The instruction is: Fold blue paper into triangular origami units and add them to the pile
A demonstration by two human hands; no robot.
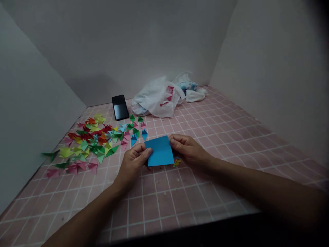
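A square sheet of blue origami paper (160,151) is held up above the table between my two hands. My left hand (135,160) pinches its left edge, thumb on the near face. At the upper right corner, my right hand (189,148) grips the sheet between thumb and fingers. A faint crease runs across the paper. Partly hidden behind the sheet and below my right hand lies a small bit of yellow and multicoloured paper (177,162). Several folded paper pieces in many colours (94,137) are spread to the left of my left hand.
A black phone (120,107) leans or lies at the back left. Beside it rests a crumpled white plastic bag (159,97), with a smaller bag and white tissue (196,95) further right. Pale walls enclose the pink gridded tablecloth (221,127) on three sides.
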